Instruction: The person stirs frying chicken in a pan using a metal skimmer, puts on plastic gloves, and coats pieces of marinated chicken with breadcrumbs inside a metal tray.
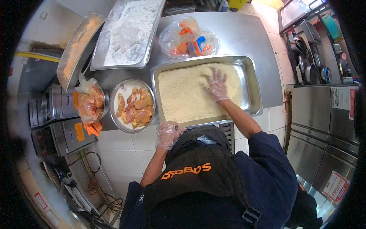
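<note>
A deep steel pan (249, 86) holds a wide layer of pale breadcrumbs (183, 91). My right hand (217, 86), in a clear plastic glove, lies on the crumbs with its fingers spread. Bare metal shows at the pan's right end. At the near left corner, my left hand (170, 135), gloved the same way, has its fingers bent over the rim. Left of the pan is a round steel bowl (113, 114) with raw chicken pieces (140, 105) in it.
A steel tray of white flour (131, 34) stands at the back left, beside a tilted tray of orange powder (82, 44). Bagged chicken (90, 103) sits left of the bowl. A crumpled plastic bag (188, 40) lies behind the pan. Steel cabinets (310, 114) stand to the right.
</note>
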`<state>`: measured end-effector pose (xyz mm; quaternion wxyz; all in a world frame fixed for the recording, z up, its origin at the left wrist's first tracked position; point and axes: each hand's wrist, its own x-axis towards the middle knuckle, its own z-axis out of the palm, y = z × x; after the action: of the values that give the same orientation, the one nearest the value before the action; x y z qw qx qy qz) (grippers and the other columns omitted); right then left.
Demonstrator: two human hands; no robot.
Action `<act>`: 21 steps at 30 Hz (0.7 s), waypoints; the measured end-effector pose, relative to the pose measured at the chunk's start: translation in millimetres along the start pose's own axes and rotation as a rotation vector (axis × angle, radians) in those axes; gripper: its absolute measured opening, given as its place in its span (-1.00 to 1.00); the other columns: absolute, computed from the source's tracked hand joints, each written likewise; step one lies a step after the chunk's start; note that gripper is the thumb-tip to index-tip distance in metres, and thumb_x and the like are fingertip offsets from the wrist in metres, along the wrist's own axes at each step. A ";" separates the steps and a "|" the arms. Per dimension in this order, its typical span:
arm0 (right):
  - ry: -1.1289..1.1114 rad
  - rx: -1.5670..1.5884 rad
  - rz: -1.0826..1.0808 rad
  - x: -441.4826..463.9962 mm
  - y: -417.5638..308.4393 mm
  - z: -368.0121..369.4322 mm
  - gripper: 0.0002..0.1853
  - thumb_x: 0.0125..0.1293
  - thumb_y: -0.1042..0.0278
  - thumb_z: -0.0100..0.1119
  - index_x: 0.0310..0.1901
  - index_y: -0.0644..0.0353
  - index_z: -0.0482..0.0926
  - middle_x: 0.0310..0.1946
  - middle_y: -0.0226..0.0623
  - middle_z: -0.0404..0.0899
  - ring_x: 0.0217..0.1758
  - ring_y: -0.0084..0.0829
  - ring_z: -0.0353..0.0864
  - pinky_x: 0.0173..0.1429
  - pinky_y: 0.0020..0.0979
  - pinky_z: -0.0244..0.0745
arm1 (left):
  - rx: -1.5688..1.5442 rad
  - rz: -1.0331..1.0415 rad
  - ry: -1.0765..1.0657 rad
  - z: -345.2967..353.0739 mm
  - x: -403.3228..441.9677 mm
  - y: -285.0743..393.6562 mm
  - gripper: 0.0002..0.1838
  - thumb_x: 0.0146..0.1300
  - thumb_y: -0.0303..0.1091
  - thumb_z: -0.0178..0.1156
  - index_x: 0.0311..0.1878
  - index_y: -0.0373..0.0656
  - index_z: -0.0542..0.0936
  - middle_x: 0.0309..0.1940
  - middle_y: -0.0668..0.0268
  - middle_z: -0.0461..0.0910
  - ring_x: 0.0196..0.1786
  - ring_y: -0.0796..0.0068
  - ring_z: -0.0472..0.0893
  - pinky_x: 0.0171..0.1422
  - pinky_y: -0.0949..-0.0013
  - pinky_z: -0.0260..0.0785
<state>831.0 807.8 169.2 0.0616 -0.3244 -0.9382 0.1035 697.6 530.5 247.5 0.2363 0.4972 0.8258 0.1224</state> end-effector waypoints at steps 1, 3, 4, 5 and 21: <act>0.036 -0.072 0.158 -6.4 10.7 -7.9 -0.34 0.16 -0.29 -0.14 0.22 -0.09 0.28 0.38 0.00 -0.22 0.43 0.07 -0.27 0.34 0.22 -0.50 | -0.003 0.007 -0.009 -0.2 -0.8 -0.5 -0.51 -0.03 0.14 0.21 -0.38 -0.17 0.63 -0.41 0.17 0.59 -0.18 0.18 0.53 0.10 0.18 0.16; 0.070 -0.149 0.320 -16.0 18.1 -16.3 -0.31 0.16 -0.27 -0.12 0.26 -0.07 0.24 0.38 0.00 -0.21 0.43 0.08 -0.23 0.34 0.23 -0.46 | -0.037 -0.008 -0.044 -2.0 -1.5 -1.1 -0.45 0.02 0.18 0.14 -0.27 -0.20 0.60 -0.27 0.16 0.58 -0.09 0.15 0.51 0.22 0.05 0.07; -0.057 -0.083 0.543 -21.9 11.5 -35.1 -0.28 0.15 -0.25 -0.09 0.28 -0.02 0.19 0.38 0.00 -0.21 0.42 0.10 -0.21 0.35 0.19 -0.38 | -0.040 -0.006 -0.049 -3.4 -2.5 0.8 -0.45 0.02 0.18 0.14 -0.27 -0.20 0.60 -0.27 0.16 0.58 -0.09 0.15 0.51 0.22 0.05 0.07; -0.182 -0.014 0.761 -25.8 4.5 -51.0 -0.24 0.14 -0.23 -0.06 0.31 0.02 0.14 0.38 0.00 -0.21 0.41 0.12 -0.19 0.36 0.15 -0.30 | -0.029 -0.010 -0.026 -5.2 -1.6 2.4 -0.46 0.01 0.17 0.16 -0.29 -0.20 0.60 -0.29 0.17 0.58 -0.10 0.16 0.51 0.21 0.05 0.08; -0.343 0.008 -0.192 28.2 -100.0 21.1 -0.64 0.15 0.16 0.01 -0.05 0.10 0.51 -0.17 -0.17 0.55 -0.04 -0.15 0.50 0.05 -0.20 0.34 | -0.349 0.064 0.133 -32.6 -1.4 -20.8 -0.75 -0.05 -0.21 0.29 -0.46 -0.23 0.58 -0.47 0.14 0.57 -0.32 0.15 0.54 -0.13 0.20 0.35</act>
<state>745.6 745.2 173.5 -0.0882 -0.2106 -0.9612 0.1548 665.6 520.4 266.8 0.2599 0.4653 0.7897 0.3038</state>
